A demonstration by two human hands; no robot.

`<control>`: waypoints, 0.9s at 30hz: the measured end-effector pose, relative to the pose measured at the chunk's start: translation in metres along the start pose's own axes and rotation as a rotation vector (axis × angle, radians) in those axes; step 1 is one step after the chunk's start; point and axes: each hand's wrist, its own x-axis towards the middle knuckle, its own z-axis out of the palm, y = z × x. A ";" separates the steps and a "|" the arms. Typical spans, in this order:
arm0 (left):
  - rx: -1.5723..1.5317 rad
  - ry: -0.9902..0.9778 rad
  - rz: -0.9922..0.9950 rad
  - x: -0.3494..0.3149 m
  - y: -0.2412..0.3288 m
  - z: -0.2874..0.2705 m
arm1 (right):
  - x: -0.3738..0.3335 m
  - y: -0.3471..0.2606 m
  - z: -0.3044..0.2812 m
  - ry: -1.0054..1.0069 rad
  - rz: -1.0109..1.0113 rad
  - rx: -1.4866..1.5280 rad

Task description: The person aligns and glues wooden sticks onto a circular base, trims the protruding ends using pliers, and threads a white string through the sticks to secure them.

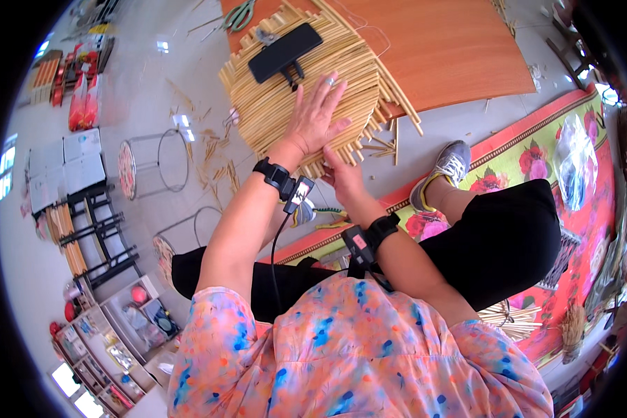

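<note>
A roundish panel of pale straw-coloured stalks (pixel 265 115), laid side by side, is in front of me and partly overlaps the orange-brown board. My left hand (pixel 317 115) lies flat on it with fingers spread and a ring on one finger. At the panel's near edge, my right hand (pixel 345 180) has its thumb against the stalk ends and its other fingers curled low, partly hidden. A black flat phone-like slab (pixel 285 52) with a small black stand rests on the panel beyond my left hand. Both wrists wear black straps with small devices.
Green-handled scissors (pixel 239 15) lie on the far left of the orange-brown board (pixel 460 56). Stalk offcuts (pixel 212 139) litter the floor. Wire-framed stools (pixel 129 171) stand left. A floral mat (pixel 494 177) with a clear plastic bag (pixel 575 160) spreads right, under my shoe (pixel 453 164).
</note>
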 end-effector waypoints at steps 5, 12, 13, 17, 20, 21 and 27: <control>0.023 0.400 -0.083 -0.054 -0.011 -0.064 | 0.005 -0.002 -0.008 -0.023 0.016 -0.056; -0.921 0.356 -1.064 -0.185 -0.016 -0.062 | 0.008 0.002 -0.014 -0.045 0.000 -0.073; -0.996 0.410 -1.092 -0.197 -0.014 -0.048 | 0.006 0.006 -0.011 -0.015 -0.008 -0.083; -0.983 0.490 -1.082 -0.212 -0.008 -0.007 | 0.001 0.010 -0.005 0.017 0.007 -0.158; -0.546 0.585 -0.907 -0.197 -0.006 0.009 | 0.000 0.010 -0.001 0.027 -0.007 -0.165; -0.439 0.605 -0.876 -0.185 -0.006 0.012 | 0.002 0.006 -0.003 0.022 -0.018 -0.162; -0.578 0.355 -1.117 -0.162 -0.006 0.004 | -0.003 0.007 0.004 0.032 -0.025 -0.194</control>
